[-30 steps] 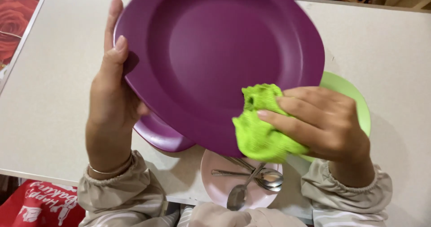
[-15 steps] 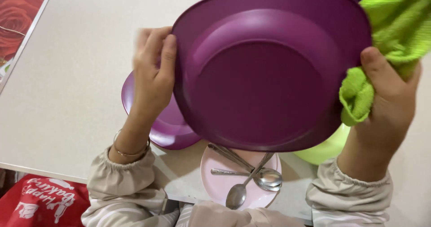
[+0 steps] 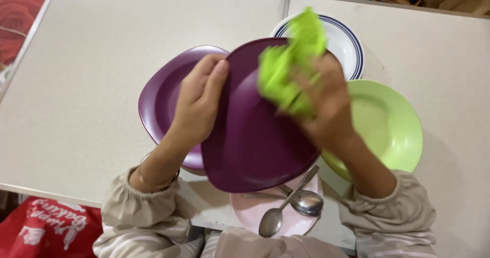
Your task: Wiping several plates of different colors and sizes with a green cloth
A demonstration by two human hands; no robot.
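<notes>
Two bare hands work one dark purple rounded-square plastic plate (image 3: 250,140), held tilted above the table. Left hand (image 3: 199,105) grips the plate's left edge, fingers curled over its rim. Right hand (image 3: 326,110) is closed on a crumpled lime-green cloth (image 3: 291,64), pressed against the plate's upper right; both are motion-blurred. Beneath lie a second purple plate (image 3: 163,94), a blue-rimmed white plate (image 3: 347,43), a light green round plate (image 3: 393,125) and a pink plate (image 3: 250,212) bearing steel spoons (image 3: 293,202), partly hidden
</notes>
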